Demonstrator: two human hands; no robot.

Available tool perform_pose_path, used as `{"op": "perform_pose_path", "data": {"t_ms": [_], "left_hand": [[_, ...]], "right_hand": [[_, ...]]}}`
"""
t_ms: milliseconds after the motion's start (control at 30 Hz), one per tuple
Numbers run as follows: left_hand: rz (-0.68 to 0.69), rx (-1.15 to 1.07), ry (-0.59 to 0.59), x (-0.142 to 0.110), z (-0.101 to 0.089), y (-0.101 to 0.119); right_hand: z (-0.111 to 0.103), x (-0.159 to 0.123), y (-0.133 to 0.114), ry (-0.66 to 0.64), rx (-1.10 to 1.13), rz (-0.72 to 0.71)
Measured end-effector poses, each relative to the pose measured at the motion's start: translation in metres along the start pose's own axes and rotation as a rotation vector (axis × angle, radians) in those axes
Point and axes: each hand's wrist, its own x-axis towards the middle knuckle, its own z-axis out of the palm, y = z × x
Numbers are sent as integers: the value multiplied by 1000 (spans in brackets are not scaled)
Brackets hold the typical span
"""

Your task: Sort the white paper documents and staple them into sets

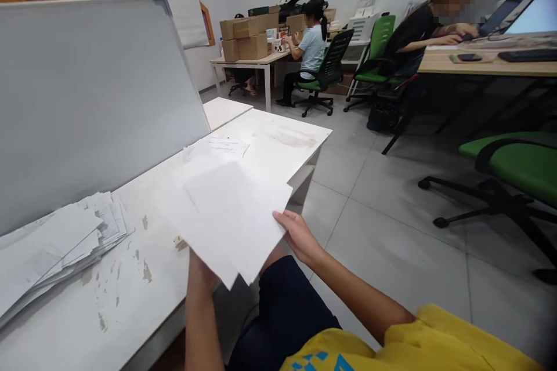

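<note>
White sheets of paper (230, 208) lie fanned across both my hands, over the front edge of the white table (161, 301). My right hand (300, 235) pinches their right edge, thumb on top and the other fingers underneath. Beneath the near left side is my left hand (201, 272), its fingers mostly hidden by the sheets it supports. A small pale object (178, 241) sits on the table just left of the sheets. More loose papers (228, 145) rest on the table beyond them.
An untidy stack of papers (56, 249) lies at the left, below a standing whiteboard (96, 98). Green office chairs (513, 162) stand on the tiled floor at the right. Two people sit working at farther desks, one beside several cardboard boxes (252, 46).
</note>
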Motion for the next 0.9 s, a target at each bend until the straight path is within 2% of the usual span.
{"op": "perform_pose_path", "data": {"t_ms": [133,300,400,467,567,633,700,767,900], "left_hand": [[-84,-196,40,-8,11,-6],[-138,-450,127,-15,23,-17],[-144,-369,157,-13,22,-24],[-122,-284,151,-9,18,-30],[-110,-202,109,-4,11,-36],[-116,-175,93,-1,8,-37],[-124,-177,86,0,9,-36],[-150,-203,74,1,15,-34],[-248,-317,69,-1,32,-33]], "right_hand": [[-27,-8,11,-63,-74,158],[-32,-8,17,-140,-69,189],[-40,2,13,-263,-101,247],[-56,18,3,-334,-93,268],[-86,49,-20,-350,-52,190],[-98,68,-35,-398,-91,167],[-99,81,-44,-482,-177,200],[-91,87,-47,-534,-220,227],[-64,83,-40,-494,-166,228]]}}
